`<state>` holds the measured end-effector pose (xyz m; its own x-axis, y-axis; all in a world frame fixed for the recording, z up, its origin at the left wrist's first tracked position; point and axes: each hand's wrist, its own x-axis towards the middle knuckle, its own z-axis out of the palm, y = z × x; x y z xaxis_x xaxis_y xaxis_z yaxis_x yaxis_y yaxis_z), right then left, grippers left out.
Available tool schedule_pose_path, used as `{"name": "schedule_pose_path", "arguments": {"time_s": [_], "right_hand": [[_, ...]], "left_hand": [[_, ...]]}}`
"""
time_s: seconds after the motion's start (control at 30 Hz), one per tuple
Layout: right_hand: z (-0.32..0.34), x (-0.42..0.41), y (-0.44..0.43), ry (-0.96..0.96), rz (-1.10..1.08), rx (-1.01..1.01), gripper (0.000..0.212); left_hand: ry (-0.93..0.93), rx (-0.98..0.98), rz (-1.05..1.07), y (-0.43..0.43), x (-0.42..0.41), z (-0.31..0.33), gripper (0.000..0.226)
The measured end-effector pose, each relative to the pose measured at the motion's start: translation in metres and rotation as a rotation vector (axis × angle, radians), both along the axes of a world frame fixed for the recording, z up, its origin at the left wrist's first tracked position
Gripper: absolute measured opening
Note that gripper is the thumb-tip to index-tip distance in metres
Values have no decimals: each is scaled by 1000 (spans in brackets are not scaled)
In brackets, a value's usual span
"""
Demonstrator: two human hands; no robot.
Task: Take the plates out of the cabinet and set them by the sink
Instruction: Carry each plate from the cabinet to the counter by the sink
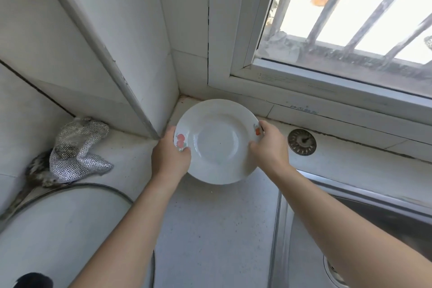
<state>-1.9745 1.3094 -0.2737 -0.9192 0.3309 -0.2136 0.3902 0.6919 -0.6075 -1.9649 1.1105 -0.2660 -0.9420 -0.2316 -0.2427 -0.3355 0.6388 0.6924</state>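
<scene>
Head view, near to far: closest to me on the left sits a pale round lid. To the right is the steel sink, and the speckled bench runs between them toward the wall corner.

Both forearms reach forward over that bench. My left hand grips the left rim of the plate, its fingers curled over the edge just beside a red fruit print. My right hand pinches the opposite rim, thumb on top and the other fingers wrapped behind, next to a second red print.

The plate is white and deep, face up and level, at the back of the bench just left of the sink. I cannot tell whether its base touches the surface.

A silver mesh cloth lies crumpled on the bench to the left, well apart from the plate. A metal sink strainer rests on the ledge just beside my right hand. Behind it is the barred window.
</scene>
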Motion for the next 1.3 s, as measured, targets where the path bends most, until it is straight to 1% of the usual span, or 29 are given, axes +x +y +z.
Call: {"name": "schedule_pose_path", "arguments": {"time_s": [0.07, 0.2, 0.3, 0.4, 0.53, 0.73, 0.8, 0.9, 1.07, 1.17, 1.3], "right_hand": [[-5, -1, 0, -7, -1, 5, 31], [-10, -4, -2, -24, -20, 4, 26], [-9, -6, -3, -37, -20, 12, 27], [-9, -6, -3, -39, -19, 20, 29], [-9, -5, -3, -29, -10, 16, 32], [-7, -4, -3, -25, 12, 21, 31], [-5, -3, -2, -26, 40, 30, 32], [3, 0, 0, -33, 98, 45, 37], [22, 11, 4, 4, 170, 60, 39], [35, 27, 5, 19, 217, 44, 44], [58, 62, 5, 27, 300, 34, 59]], "left_hand": [[-6, -8, -4, 0, -1, -2, 34], [-10, -8, 0, 1, -3, -3, 27], [-36, -21, 7, 2, -5, -3, 31], [-35, -37, 0, 0, -7, -4, 24], [-47, -45, -25, -2, -10, -3, 32], [-87, -17, -43, 1, -8, 4, 33], [-112, 19, -58, 3, -6, 10, 39], [-132, 75, -70, 5, -1, 19, 55], [-108, 60, -124, 4, 12, 28, 70], [-61, 48, -162, 6, 26, 40, 68], [19, 60, -211, 10, 51, 60, 62]]}}
